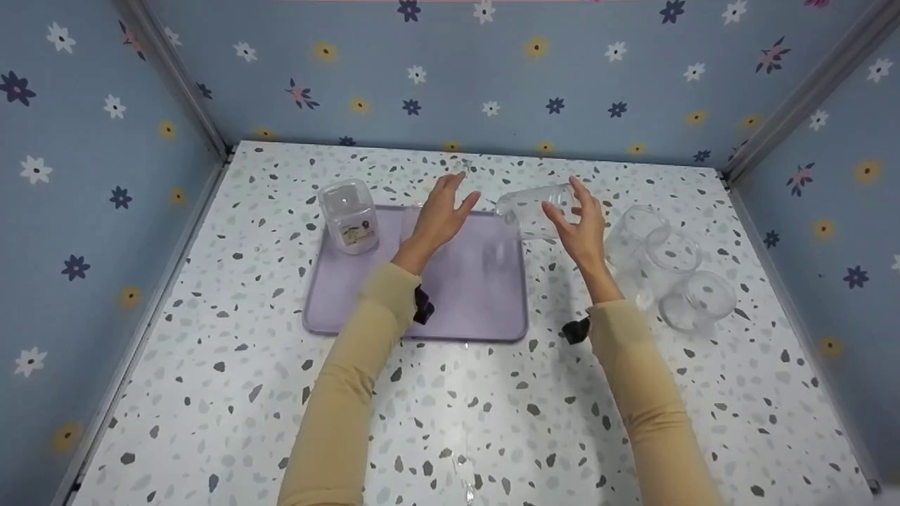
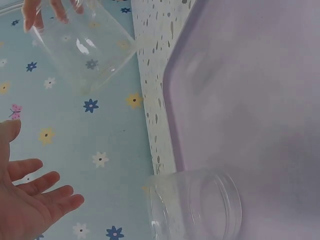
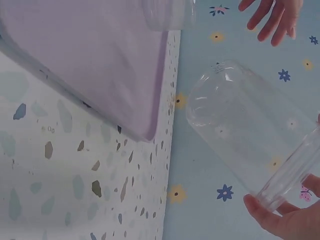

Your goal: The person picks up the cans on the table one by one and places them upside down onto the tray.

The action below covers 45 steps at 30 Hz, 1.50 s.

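Tilted on its side, a clear plastic jar (image 1: 531, 211) hangs over the right rear corner of the lilac tray (image 1: 464, 309). My right hand (image 1: 585, 228) grips it near its rim, thumb on one side and fingers on the other, as the right wrist view also shows. My left hand (image 1: 437, 221) is held above the tray with fingers extended and nothing in it. Beneath it, partly hidden in the head view, a second clear jar (image 2: 210, 205) stands at the tray's rear edge. A lidded clear jar with a label (image 1: 355, 228) stands on the tray's left rear corner.
Several more clear jars (image 1: 673, 251) stand close together on the speckled table (image 1: 450, 422), right of my right hand. Flower-patterned walls (image 1: 464, 84) enclose the table at the back and sides.
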Each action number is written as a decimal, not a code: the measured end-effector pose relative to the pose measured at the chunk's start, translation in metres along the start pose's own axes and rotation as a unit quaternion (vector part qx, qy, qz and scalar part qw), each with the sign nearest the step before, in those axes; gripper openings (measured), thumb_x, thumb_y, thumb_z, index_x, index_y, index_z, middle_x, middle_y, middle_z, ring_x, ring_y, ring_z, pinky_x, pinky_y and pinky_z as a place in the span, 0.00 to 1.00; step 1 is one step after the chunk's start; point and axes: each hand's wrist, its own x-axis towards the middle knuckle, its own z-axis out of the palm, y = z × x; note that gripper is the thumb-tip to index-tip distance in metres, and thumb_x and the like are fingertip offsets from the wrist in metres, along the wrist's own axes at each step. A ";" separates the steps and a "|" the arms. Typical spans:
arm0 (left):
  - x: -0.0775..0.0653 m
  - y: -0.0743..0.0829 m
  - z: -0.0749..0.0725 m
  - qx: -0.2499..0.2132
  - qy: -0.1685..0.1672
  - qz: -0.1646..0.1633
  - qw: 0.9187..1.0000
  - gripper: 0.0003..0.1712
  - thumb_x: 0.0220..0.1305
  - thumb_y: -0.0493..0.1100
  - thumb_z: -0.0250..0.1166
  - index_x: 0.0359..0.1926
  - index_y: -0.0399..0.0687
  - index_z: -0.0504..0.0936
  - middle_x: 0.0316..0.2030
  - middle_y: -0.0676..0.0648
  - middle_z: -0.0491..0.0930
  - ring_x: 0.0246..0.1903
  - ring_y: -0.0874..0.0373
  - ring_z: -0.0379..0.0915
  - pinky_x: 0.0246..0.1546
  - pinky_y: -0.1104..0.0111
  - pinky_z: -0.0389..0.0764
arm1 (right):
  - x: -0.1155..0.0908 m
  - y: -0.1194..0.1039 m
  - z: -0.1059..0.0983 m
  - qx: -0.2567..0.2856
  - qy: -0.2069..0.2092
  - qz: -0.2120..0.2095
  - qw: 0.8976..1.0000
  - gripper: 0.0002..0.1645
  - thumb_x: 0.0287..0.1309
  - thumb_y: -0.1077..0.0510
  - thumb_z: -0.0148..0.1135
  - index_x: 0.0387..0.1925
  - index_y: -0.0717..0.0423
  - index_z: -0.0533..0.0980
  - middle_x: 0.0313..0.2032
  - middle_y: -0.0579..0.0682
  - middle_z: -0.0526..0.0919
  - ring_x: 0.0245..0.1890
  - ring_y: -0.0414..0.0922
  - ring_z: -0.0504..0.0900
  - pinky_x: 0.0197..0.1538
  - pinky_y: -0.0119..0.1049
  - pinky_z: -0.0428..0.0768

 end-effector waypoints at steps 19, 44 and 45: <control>-0.025 -0.001 0.033 -0.214 0.067 0.023 0.974 0.32 0.64 0.50 0.50 0.65 0.39 0.55 0.59 0.40 0.61 0.53 0.52 0.62 0.53 0.64 0.65 | -0.026 -0.015 0.007 0.132 -0.018 0.022 0.991 0.33 0.57 0.51 0.55 0.63 0.52 0.60 0.56 0.61 0.64 0.47 0.54 0.73 0.44 0.48 0.72; -0.055 0.033 0.027 -0.387 0.073 0.022 0.919 0.36 0.52 0.39 0.59 0.61 0.33 0.57 0.53 0.30 0.59 0.49 0.42 0.64 0.44 0.64 0.72 | -0.039 -0.014 0.014 0.328 -0.037 0.078 0.941 0.33 0.59 0.46 0.49 0.63 0.54 0.58 0.52 0.63 0.68 0.43 0.56 0.75 0.41 0.47 0.76; -0.055 0.033 0.028 -0.387 0.079 0.027 0.918 0.35 0.53 0.38 0.59 0.61 0.32 0.57 0.53 0.30 0.60 0.48 0.43 0.64 0.45 0.63 0.71 | -0.039 -0.012 0.014 0.336 -0.037 0.076 0.938 0.34 0.58 0.44 0.51 0.63 0.53 0.59 0.52 0.63 0.68 0.43 0.56 0.75 0.41 0.47 0.76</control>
